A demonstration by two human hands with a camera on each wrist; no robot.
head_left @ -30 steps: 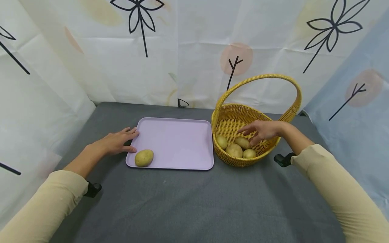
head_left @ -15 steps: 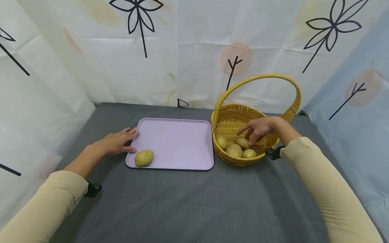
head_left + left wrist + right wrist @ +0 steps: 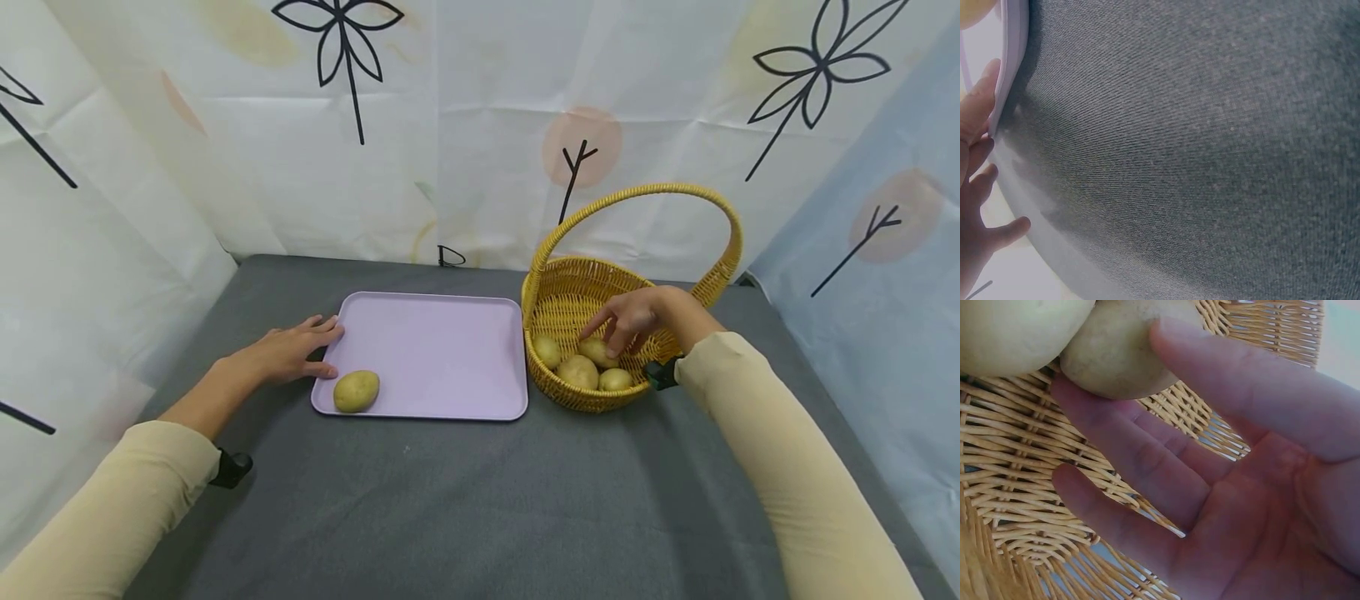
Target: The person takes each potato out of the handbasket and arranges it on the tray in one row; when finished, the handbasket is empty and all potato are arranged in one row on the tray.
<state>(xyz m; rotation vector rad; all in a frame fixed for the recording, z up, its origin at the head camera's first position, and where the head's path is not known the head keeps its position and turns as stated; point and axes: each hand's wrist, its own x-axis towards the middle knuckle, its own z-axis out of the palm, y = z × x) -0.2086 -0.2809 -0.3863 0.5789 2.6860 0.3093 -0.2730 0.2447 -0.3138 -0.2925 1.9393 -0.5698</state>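
Observation:
My left hand [image 3: 288, 350] rests at the left edge of a lilac tray [image 3: 442, 358], fingers spread; in the left wrist view its thumb [image 3: 985, 94] touches the rim. One potato [image 3: 356, 391] lies in the tray's near left corner. Inside a yellow wicker basket [image 3: 588, 400], my right hand [image 3: 633, 317] pinches a potato [image 3: 598, 350] between thumb and fingers. The right wrist view has the thumb on one side of this potato [image 3: 1122, 350] and fingers on the other. Several more potatoes [image 3: 577, 372] lie around it, one touching it.
The basket's tall arched handle [image 3: 637, 193] rises over the right hand and forearm. Dark grey cloth [image 3: 450, 500] covers the table. A white patterned curtain [image 3: 480, 125] hangs behind the far edge and along the sides.
My right hand has moved down and slightly left in the basket, and its thumb and fingers have closed in on the potato. The left hand and the tray are unmoved.

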